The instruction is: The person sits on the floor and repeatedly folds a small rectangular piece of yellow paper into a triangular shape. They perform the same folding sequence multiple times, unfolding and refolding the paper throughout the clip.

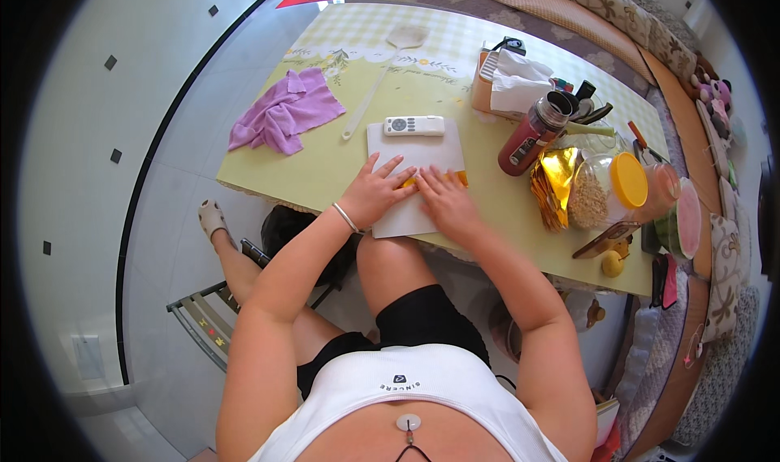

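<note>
1. We have a white board [398,222] lying at the near edge of the table [321,165], with a gold strip [462,177] across its middle.
2. Our left hand [377,192] rests on the board, fingers loosely extended toward the strip.
3. Our right hand [447,202] lies close beside it, fingers straight, released, over the strip.
4. A white remote [414,126] sits at the board's far edge.
5. A purple cloth [288,112] lies by the table's left edge.
</note>
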Tool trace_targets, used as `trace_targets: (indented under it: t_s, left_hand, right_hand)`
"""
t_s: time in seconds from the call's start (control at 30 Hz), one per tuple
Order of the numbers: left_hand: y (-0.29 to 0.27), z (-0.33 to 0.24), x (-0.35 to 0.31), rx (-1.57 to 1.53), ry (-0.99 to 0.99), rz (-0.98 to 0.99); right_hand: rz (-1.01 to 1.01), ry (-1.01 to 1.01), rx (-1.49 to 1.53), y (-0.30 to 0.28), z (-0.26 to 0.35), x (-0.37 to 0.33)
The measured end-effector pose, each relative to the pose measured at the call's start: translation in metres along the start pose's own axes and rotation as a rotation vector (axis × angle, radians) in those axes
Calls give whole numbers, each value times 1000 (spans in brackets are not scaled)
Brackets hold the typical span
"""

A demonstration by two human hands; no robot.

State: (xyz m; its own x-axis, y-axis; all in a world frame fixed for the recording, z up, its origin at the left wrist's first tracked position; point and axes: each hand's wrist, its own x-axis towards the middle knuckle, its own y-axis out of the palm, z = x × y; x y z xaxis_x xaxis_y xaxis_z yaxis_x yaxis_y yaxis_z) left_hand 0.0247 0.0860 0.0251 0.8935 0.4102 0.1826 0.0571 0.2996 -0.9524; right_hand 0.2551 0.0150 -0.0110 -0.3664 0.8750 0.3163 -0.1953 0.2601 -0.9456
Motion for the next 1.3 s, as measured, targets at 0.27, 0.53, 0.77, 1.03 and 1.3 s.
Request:
trace_targets:
  t_s: [0.27,0.53,0.77,1.03,1.3]
  left_hand:
    - [1,11,-57,-59,-134,93]
    - [-46,1,6,-226,-233,72]
    - [-6,-29,64,-172,-281,-34]
    - [-67,20,47,-267,-413,-242]
    - [-91,47,-4,-1179,-228,-273]
  right_hand:
    - [79,76,108,-19,-33,-29]
    - [290,-172,-331,-43,-18,25]
    - [285,-85,-114,-35,-45,39]
    - [-313,348,808,-39,-73,22]
    - [-280,54,840,-28,-51,7]
